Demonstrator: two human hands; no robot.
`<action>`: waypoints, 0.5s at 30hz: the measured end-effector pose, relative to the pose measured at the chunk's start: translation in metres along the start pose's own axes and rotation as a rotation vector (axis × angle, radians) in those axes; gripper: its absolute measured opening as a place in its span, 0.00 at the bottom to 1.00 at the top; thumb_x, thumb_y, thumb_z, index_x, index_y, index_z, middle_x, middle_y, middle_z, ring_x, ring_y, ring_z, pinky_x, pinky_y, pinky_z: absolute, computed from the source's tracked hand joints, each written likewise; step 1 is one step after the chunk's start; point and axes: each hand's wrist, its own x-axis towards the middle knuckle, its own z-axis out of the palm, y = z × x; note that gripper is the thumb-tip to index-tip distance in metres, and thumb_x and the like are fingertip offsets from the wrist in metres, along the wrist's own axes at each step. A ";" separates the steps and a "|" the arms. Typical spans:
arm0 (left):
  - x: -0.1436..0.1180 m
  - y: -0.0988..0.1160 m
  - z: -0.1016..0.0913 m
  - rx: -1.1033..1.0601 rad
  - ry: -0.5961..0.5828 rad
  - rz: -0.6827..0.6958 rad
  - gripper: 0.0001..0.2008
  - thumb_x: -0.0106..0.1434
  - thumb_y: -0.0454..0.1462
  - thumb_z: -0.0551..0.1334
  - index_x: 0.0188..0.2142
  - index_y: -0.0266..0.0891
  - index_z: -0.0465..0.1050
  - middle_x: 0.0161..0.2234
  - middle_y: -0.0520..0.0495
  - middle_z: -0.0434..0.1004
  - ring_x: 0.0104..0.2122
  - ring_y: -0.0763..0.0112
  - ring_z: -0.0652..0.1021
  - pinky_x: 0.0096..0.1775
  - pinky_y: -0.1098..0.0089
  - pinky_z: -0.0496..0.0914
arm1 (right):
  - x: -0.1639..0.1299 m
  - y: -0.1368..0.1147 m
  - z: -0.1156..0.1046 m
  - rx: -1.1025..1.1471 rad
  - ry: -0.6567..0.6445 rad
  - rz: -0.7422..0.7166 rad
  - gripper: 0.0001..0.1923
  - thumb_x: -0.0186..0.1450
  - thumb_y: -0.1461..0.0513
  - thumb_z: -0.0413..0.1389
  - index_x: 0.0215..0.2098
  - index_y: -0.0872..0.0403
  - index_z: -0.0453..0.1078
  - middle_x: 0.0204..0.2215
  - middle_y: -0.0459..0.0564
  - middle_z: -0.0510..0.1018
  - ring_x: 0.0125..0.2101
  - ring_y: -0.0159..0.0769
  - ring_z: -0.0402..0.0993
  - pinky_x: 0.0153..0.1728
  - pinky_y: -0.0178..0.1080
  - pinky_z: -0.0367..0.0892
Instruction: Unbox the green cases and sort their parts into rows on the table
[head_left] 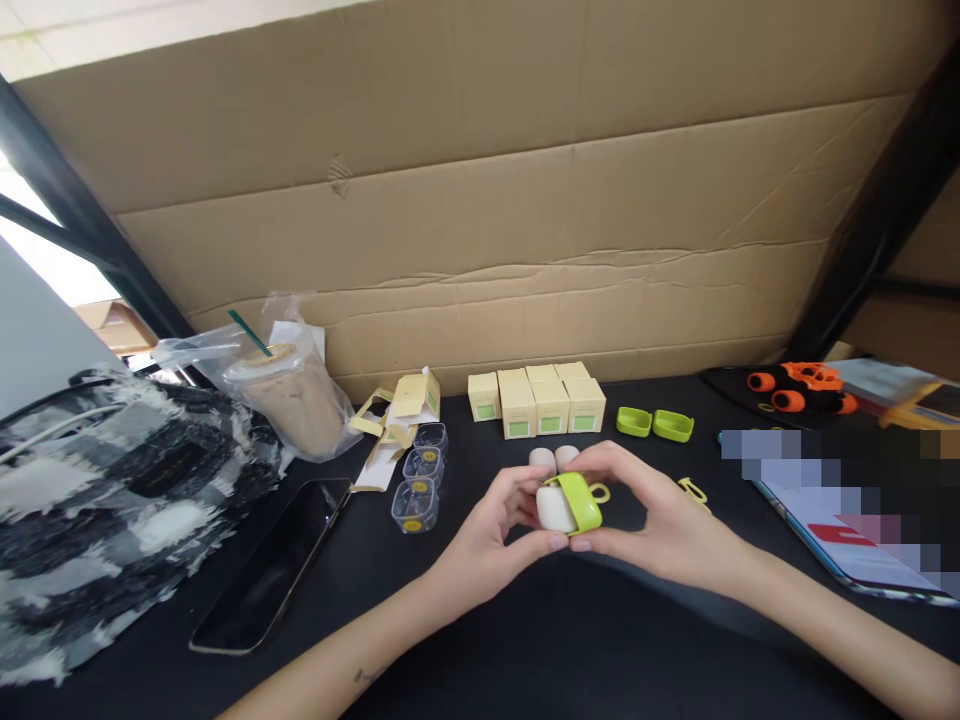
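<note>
Between my hands is a small white rounded case (555,510) partly inside a lime-green cover (586,502) with a pale yellow ring at its right. My left hand (504,525) grips the white case at its left and lower edge, fingers closed around it. My right hand (637,510) pinches the green cover from above and below. Just behind them stand two pale rounded pieces (555,460), partly hidden by my fingers. Two open green shells (654,424) lie behind my right hand, and pale yellow rings (694,494) lie to its right.
Several small cream boxes (538,400) stand at the back. Clear plastic cups (416,505) and opened packaging (401,410) are left. Further left are a phone (274,565), a bagged iced drink (289,400) and a fluffy bag (135,500). An orange-black toy (802,387) and a tablet-like device (832,520) lie right.
</note>
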 end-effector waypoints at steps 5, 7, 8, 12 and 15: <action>-0.003 -0.004 0.004 -0.062 0.156 -0.046 0.19 0.53 0.38 0.67 0.45 0.39 0.70 0.39 0.47 0.75 0.39 0.66 0.75 0.44 0.64 0.69 | -0.003 0.003 0.012 0.087 0.106 0.083 0.22 0.57 0.58 0.63 0.47 0.47 0.61 0.43 0.48 0.72 0.42 0.39 0.74 0.44 0.43 0.71; -0.001 -0.004 0.001 -0.048 0.229 -0.049 0.19 0.51 0.39 0.68 0.42 0.38 0.71 0.38 0.47 0.76 0.38 0.67 0.76 0.44 0.64 0.69 | -0.003 0.004 0.011 0.052 0.184 0.070 0.21 0.57 0.58 0.63 0.46 0.47 0.61 0.41 0.48 0.72 0.40 0.39 0.74 0.42 0.43 0.72; 0.001 -0.004 -0.003 -0.024 0.253 -0.048 0.19 0.51 0.39 0.68 0.42 0.38 0.71 0.37 0.47 0.76 0.38 0.66 0.76 0.44 0.64 0.70 | -0.003 0.005 0.010 0.021 0.230 0.058 0.21 0.57 0.58 0.63 0.45 0.47 0.61 0.40 0.47 0.72 0.40 0.38 0.73 0.41 0.42 0.72; 0.017 -0.014 -0.022 0.244 0.378 -0.043 0.19 0.56 0.39 0.64 0.47 0.38 0.68 0.39 0.45 0.75 0.38 0.68 0.76 0.44 0.65 0.70 | -0.002 0.007 -0.002 -0.058 0.402 0.028 0.21 0.57 0.57 0.63 0.45 0.48 0.61 0.38 0.48 0.71 0.38 0.39 0.72 0.39 0.41 0.71; 0.026 -0.028 -0.033 0.386 0.459 -0.052 0.20 0.58 0.37 0.61 0.49 0.35 0.66 0.39 0.43 0.72 0.34 0.69 0.74 0.41 0.63 0.70 | -0.002 0.005 -0.007 -0.039 0.452 0.013 0.23 0.56 0.56 0.64 0.46 0.49 0.61 0.40 0.49 0.70 0.40 0.40 0.72 0.38 0.40 0.72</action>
